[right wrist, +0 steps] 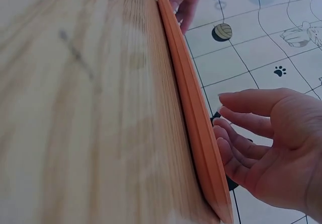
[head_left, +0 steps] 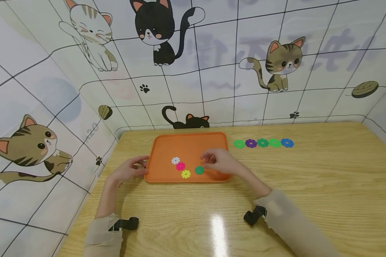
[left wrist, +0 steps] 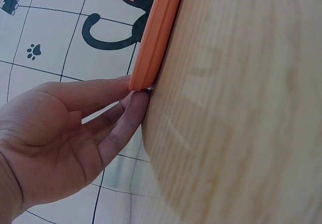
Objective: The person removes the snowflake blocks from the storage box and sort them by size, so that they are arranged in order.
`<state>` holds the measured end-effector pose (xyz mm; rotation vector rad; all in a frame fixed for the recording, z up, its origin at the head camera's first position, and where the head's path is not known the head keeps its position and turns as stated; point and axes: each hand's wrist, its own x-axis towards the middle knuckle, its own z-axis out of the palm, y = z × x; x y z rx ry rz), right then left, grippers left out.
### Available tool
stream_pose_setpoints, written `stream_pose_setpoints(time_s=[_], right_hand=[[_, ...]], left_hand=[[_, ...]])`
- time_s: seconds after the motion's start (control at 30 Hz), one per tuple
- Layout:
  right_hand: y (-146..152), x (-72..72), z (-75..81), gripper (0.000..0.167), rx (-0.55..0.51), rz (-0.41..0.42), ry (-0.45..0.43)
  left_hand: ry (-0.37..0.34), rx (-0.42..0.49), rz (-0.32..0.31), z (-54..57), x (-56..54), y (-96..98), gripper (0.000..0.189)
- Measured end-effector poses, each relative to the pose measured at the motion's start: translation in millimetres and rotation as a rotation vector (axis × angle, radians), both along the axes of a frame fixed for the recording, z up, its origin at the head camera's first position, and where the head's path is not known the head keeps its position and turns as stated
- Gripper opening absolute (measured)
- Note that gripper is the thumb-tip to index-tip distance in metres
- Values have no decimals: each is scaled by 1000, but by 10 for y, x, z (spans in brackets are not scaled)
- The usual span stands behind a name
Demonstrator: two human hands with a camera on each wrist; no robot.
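Observation:
An orange tray [head_left: 167, 146] lies on the table with several small notched plastic discs in it. They are a white disc [head_left: 175, 160], a pink disc [head_left: 180, 166], a yellow disc [head_left: 186, 174] and a green disc [head_left: 199, 170]. At the tray's left side my left hand [head_left: 132, 170] grips its edge, the thumb and a finger at the rim in the left wrist view. Above the right part of the tray is my right hand [head_left: 223, 162], fingers loosely bent and parted from the thumb, nothing between them. Its fingertips are close beside the green disc.
Right of the tray a row of discs lies on the wooden table [head_left: 308, 185]: a light green disc [head_left: 239, 144], a purple disc [head_left: 251, 143], a dark green disc [head_left: 262, 142], another light green disc [head_left: 275, 142] and a blue disc [head_left: 287, 142]. A cat-patterned wall [head_left: 218, 78] stands behind.

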<state>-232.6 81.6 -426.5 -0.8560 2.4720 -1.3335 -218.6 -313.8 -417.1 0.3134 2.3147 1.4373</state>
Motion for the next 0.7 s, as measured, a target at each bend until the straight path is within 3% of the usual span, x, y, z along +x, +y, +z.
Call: stream_pose_setpoints(time_s=[0.43, 0.7], right_hand=[[-148, 28, -16, 24, 98, 33, -43], [-146, 11, -43, 21, 106, 34, -41]], left_hand=[[0, 11, -9, -1, -16, 6, 64], [0, 8, -3, -3, -14, 11, 63]])
